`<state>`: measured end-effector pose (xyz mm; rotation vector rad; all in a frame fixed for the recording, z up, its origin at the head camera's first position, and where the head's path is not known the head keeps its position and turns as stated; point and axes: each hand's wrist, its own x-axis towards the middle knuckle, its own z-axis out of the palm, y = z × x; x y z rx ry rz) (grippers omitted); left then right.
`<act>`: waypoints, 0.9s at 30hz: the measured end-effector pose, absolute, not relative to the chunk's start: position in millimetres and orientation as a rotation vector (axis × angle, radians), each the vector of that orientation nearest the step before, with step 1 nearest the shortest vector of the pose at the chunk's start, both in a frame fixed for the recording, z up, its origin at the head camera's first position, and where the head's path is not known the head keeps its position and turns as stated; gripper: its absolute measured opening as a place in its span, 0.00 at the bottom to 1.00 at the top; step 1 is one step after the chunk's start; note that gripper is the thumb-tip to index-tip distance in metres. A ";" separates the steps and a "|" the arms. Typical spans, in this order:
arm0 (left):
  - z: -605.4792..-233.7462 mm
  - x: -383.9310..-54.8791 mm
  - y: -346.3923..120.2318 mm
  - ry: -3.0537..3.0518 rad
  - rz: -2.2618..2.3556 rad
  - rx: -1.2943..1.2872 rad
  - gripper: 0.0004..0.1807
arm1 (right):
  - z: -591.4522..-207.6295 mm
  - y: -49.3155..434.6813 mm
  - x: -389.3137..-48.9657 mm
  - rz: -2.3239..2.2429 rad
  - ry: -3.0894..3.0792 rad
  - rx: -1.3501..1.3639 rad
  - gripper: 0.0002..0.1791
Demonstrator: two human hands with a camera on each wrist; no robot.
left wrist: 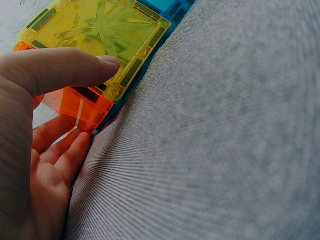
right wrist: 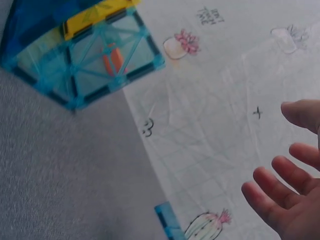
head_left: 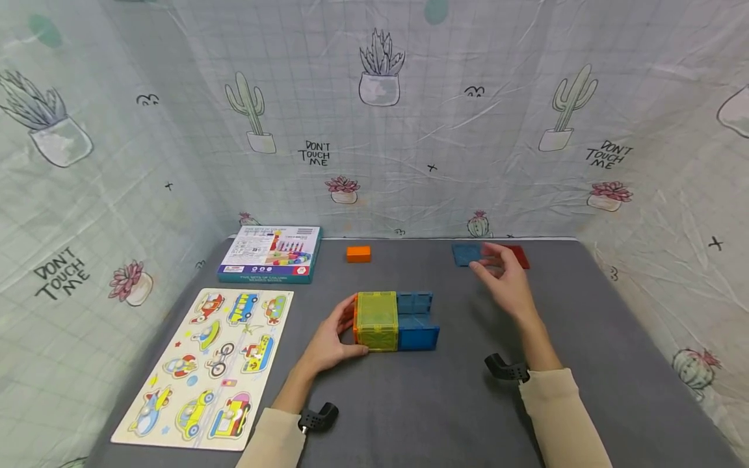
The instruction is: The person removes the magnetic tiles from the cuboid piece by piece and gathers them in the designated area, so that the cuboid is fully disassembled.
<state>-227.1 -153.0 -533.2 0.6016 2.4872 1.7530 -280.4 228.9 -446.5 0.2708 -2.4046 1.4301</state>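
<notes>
Tile build: The see-through tile build (head_left: pixel 377 322) stands on the gray table (head_left: pixel 409 409), between a person's two hands.
Colors: Yellow panels (head_left: pixel 377 309) cover the top and front of the tile build's left part; an orange panel (left wrist: pixel 90 112) forms its left end, and blue panels (head_left: pixel 418 335) extend from it to the right.
Left hand: At the tile build's left end, the left hand (head_left: pixel 328 341) grasps it, thumb laid over a yellow panel and fingertips at the orange one.
Right hand: Released, the right hand (head_left: pixel 508 283) hovers beyond the tile build and to its right, fingers parted and loosely bent.
Loose tiles: A blue tile (head_left: pixel 465 255) and a partly covered red tile (head_left: pixel 521 257) lie beyond the tile build to the right, by the right hand; whether a fingertip touches either cannot be told.
Orange block: A small orange block (head_left: pixel 359 254) sits directly beyond the tile build.
Box: A printed box (head_left: pixel 269 255) lies beyond the tile build to the left.
Puzzle: A board (head_left: pixel 205 381) of colorful vehicles lies left of the tile build.
Backdrop: A cloth (head_left: pixel 433 188) printed with potted plants and "Don't touch me" rises behind the tile build.
</notes>
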 end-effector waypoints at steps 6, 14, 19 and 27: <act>-534.2 -229.1 -155.1 2.472 1.771 0.608 0.60 | -436.1 221.0 -272.6 1.412 -2.463 0.408 0.32; -533.7 -229.3 -154.3 2.482 1.752 0.578 0.61 | -427.0 206.6 -263.3 1.407 -2.560 0.583 0.32; -518.4 -223.0 -152.3 2.474 1.752 0.577 0.59 | -427.9 202.7 -258.4 1.419 -2.651 0.728 0.32; -520.8 -222.0 -152.9 2.505 1.809 0.608 0.58 | -435.2 198.2 -256.1 1.547 -2.731 0.933 0.30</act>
